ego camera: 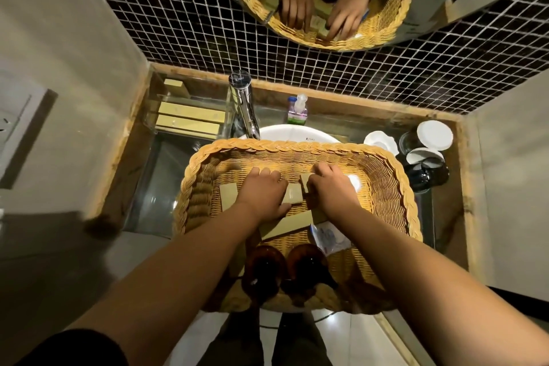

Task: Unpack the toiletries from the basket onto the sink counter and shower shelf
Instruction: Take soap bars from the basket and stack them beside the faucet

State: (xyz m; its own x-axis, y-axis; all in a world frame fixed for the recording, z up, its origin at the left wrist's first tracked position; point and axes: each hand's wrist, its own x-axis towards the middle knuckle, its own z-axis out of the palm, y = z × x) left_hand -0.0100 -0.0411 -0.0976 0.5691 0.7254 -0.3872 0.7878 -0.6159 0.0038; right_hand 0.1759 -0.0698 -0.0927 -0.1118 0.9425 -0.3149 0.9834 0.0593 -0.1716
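Observation:
A wicker basket (386, 187) rests over the white sink basin (285, 132). Both hands are inside it. My left hand (263, 194) lies palm down on small olive-tan boxes, its fingers against one small box (292, 194). My right hand (332, 190) has its fingers curled around another small box (306, 181) right beside it. A long flat tan box (285, 226) lies under my wrists. Two amber bottles (264, 264) (309, 261) lie at the basket's near end, and a white-blue sachet (329, 236) sits by my right forearm.
A chrome tap (243, 104) stands behind the basket. A clear tray with tan boxes (190, 117) is on the glass counter at left. A small pump bottle (297, 111) is at the back. Dark cups with white lids (427, 151) stand at right. A mirror above reflects the basket.

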